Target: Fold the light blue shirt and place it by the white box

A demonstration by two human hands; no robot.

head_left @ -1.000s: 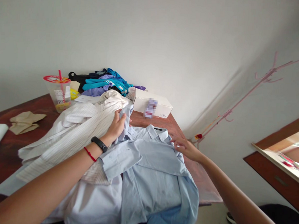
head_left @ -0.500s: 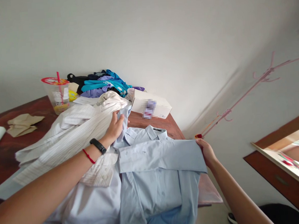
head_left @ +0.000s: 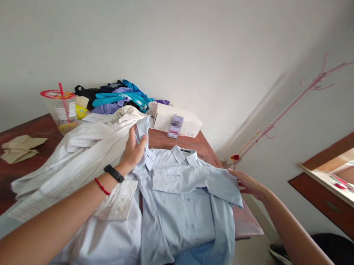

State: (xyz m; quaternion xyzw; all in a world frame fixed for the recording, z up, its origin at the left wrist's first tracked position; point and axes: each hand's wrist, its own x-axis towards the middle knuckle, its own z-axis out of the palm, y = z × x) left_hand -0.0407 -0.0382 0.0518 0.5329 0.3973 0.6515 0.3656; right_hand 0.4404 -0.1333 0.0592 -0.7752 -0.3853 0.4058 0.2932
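Observation:
A light blue button-up shirt (head_left: 187, 212) lies front up on the table, its collar toward the wall. One sleeve (head_left: 180, 178) is folded across the chest, somewhat creased. My left hand (head_left: 135, 149) is closed on the shirt's other sleeve and lifts its end above the table. At the shirt's right side, my right hand (head_left: 250, 184) has its fingers spread and touches the folded edge by the shoulder. A white striped shirt (head_left: 85, 163) lies to the left, partly under my left forearm.
Behind stand a white box (head_left: 191, 123), a pile of blue and purple clothes (head_left: 123, 98) and a plastic cup with a straw (head_left: 63, 116). Crumpled brown paper (head_left: 23, 148) lies at the left on the wooden table (head_left: 44, 122). A pink coat rack (head_left: 290, 104) leans at right.
My right hand has loosened its grip and its fingers have spread. The folded sleeve has gone from taut and flat to slack and creased. My left hand still holds the other sleeve, slightly raised.

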